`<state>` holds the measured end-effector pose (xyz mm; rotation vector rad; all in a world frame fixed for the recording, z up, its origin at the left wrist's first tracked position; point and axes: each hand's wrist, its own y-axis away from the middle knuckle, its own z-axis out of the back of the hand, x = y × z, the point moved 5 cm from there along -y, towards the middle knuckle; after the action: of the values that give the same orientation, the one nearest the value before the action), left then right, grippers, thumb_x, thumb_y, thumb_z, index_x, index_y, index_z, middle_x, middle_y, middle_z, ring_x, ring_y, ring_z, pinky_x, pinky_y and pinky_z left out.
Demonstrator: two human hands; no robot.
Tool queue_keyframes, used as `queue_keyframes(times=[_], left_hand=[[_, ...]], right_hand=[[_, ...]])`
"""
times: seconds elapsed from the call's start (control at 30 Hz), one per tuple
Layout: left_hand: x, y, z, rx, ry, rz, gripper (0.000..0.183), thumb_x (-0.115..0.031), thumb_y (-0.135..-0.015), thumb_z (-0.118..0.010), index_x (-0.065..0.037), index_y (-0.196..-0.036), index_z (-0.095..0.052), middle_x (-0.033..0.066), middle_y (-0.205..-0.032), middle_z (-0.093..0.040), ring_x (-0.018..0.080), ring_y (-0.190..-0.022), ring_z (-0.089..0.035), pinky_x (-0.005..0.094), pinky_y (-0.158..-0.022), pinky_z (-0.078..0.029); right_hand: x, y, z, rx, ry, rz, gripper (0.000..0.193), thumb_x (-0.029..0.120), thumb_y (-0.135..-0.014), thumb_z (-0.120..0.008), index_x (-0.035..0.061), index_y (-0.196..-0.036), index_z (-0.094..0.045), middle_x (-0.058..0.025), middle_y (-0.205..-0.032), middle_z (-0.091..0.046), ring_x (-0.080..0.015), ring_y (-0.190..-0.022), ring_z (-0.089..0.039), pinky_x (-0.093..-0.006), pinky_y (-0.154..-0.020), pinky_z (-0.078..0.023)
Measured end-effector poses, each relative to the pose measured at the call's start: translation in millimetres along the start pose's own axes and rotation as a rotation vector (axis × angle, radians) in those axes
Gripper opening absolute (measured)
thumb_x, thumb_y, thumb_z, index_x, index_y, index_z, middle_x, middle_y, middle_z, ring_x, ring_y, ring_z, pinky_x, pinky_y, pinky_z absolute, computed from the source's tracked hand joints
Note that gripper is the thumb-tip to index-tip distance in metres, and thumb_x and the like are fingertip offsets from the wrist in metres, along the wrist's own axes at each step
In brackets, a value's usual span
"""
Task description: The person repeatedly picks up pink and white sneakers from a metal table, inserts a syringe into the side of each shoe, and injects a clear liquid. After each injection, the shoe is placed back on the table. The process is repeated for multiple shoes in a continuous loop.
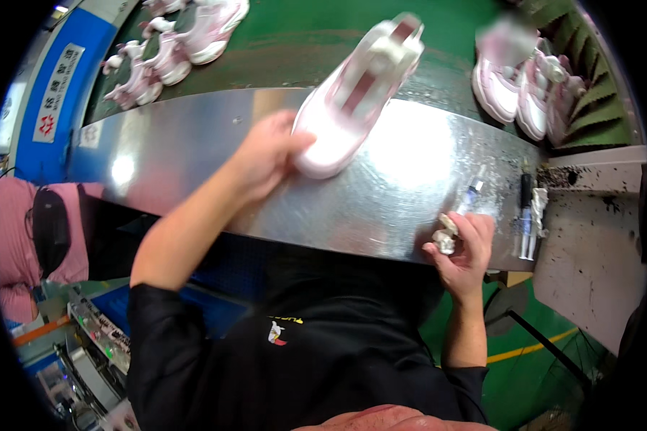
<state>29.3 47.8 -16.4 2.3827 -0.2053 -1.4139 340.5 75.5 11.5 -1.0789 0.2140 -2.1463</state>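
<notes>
My left hand (269,154) grips a pale pink and white sneaker (334,136) by its toe. The shoe is raised over the metal worktop, its heel pointing away and to the right, and is slightly blurred. Near the worktop's right front edge, my right hand (469,251) is closed on a whitish, crumpled-looking lump (445,241). Just beyond its fingers is a slim, clear and bluish tool (472,192), like a syringe or brush. Whether the lump and this tool are one piece, I cannot tell.
The shiny metal worktop (187,165) borders a green surface (295,43). More pink sneakers stand at far left (169,57) and far right (496,90). Slim tools (527,223) lie at the worktop's right end, beside a stained pale panel (589,237). A person in pink (21,237) is at left.
</notes>
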Motion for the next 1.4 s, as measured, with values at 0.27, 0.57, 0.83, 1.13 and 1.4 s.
queue_keyframes(times=[0.27,0.57,0.83,1.13,1.4], left_hand=[[-3.9,-195.7,-108.4,0.096,-0.22,-0.025,0.044,-0.031,-0.091,-0.056,0.009,-0.108,-0.055,0.0165,-0.1,-0.063,0.0228,-0.086,-0.065,0.0335,-0.077,-0.055],[-69.7,-108.9,29.8,-0.242,-0.312,-0.415,0.046,-0.022,-0.087,-0.063,0.003,-0.118,-0.041,0.0128,-0.09,-0.058,0.0213,-0.079,-0.065,0.0288,-0.071,-0.053],[-128.5,-64.4,196.0,-0.988,-1.022,-0.775,0.079,-0.014,-0.071,-0.077,0.003,-0.13,-0.027,0.0163,-0.124,-0.042,0.0247,-0.115,-0.045,0.0354,-0.096,-0.04],[-155.8,-106.8,219.5,-0.947,-0.776,-0.594,0.089,-0.018,-0.065,-0.082,0.006,-0.131,-0.027,0.0195,-0.126,-0.047,0.0232,-0.11,-0.051,0.0329,-0.091,-0.044],[-159.2,-115.5,200.2,-0.895,-0.722,-0.664,0.086,-0.017,-0.065,-0.081,0.002,-0.133,-0.034,0.0153,-0.121,-0.054,0.0228,-0.106,-0.055,0.0327,-0.091,-0.044]], right_hand=[[1.1,-3.5,-6.2,0.001,0.065,-0.018,0.05,0.017,-0.055,-0.084,0.006,-0.101,-0.065,-0.0062,-0.091,-0.052,-0.0242,-0.082,-0.045,-0.0337,-0.072,-0.039],[1.7,-4.7,-3.1,0.014,0.109,-0.021,0.05,0.02,-0.056,-0.084,0.0061,-0.1,-0.064,-0.0061,-0.087,-0.051,-0.025,-0.081,-0.044,-0.0353,-0.069,-0.039],[2.4,-1.0,-10.8,0.034,0.06,-0.022,0.051,0.026,-0.061,-0.083,0.0058,-0.103,-0.062,-0.0073,-0.088,-0.049,-0.0256,-0.082,-0.043,-0.0355,-0.071,-0.038],[2.9,1.2,-10.1,0.012,0.113,-0.044,0.05,0.024,-0.061,-0.082,0.005,-0.103,-0.062,-0.008,-0.09,-0.05,-0.026,-0.083,-0.044,-0.0359,-0.072,-0.038],[2.8,-8.9,-5.0,-0.001,0.164,-0.017,0.047,0.02,-0.056,-0.081,0.008,-0.099,-0.066,-0.0051,-0.086,-0.053,-0.0239,-0.077,-0.046,-0.0362,-0.071,-0.036]])
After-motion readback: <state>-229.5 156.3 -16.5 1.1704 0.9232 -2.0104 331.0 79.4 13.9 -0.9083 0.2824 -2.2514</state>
